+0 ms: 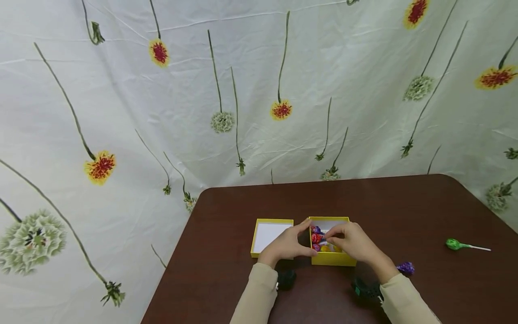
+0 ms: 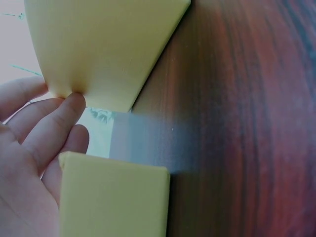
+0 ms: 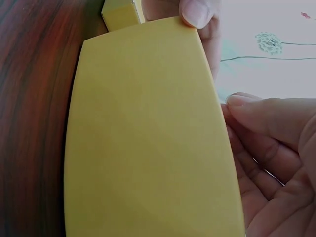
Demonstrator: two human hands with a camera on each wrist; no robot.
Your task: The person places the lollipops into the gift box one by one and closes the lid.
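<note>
An open yellow box (image 1: 333, 258) stands on the table with several wrapped lollipops inside: a red lollipop (image 1: 317, 238) and purple ones along the left wall, yellow ones at the front. My left hand (image 1: 288, 243) holds the box by its left side, thumb at the near corner and fingers toward the far one. In the left wrist view, fingertips (image 2: 76, 101) press against a yellow wall. Over the box's inside, my right hand (image 1: 352, 240) pinches at a lollipop's stick with thumb and forefinger. The front wall hides that pinch in the right wrist view.
Left of the box lies its lid (image 1: 273, 231), white inside face up. A purple lollipop (image 1: 406, 268) lies beside my right wrist. Farther right on the brown table (image 1: 404, 211) is a green lollipop (image 1: 455, 244) with a white stick. A flowered cloth (image 1: 259, 81) hangs behind.
</note>
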